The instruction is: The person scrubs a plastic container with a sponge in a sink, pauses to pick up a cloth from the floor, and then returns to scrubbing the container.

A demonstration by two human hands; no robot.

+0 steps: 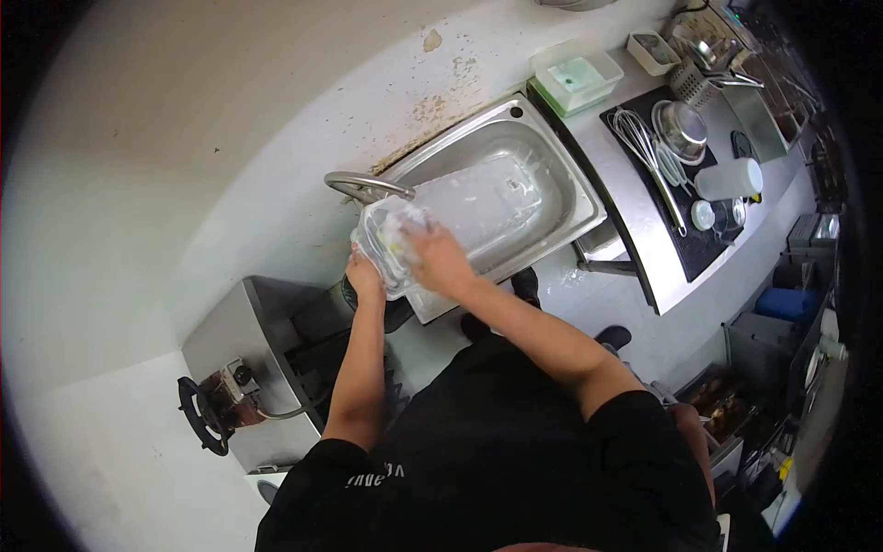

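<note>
My left hand (pixel 365 274) grips the near left edge of a clear plastic lid (pixel 394 274), tilted over the left end of the sink. Pressed against the lid's upper face is a foamy sponge (pixel 405 225), whitish with a hint of yellow, and the fingers of my right hand (pixel 440 262) are closed on it, slightly blurred. A translucent plastic container (pixel 474 198) lies in the stainless steel sink (pixel 552 235), wet with suds. The curved faucet (pixel 372 182) reaches over the sink's left end, just above the lid.
A steel counter (pixel 635 248) on the right carries a black mat with a whisk (pixel 648 156), a metal bowl (pixel 682 129) and a white bottle (pixel 729 179). Plastic tubs (pixel 579 78) stand behind. Steel equipment with a black handwheel (pixel 202 416) is at lower left. Someone's shoe (pixel 613 338) shows on the floor.
</note>
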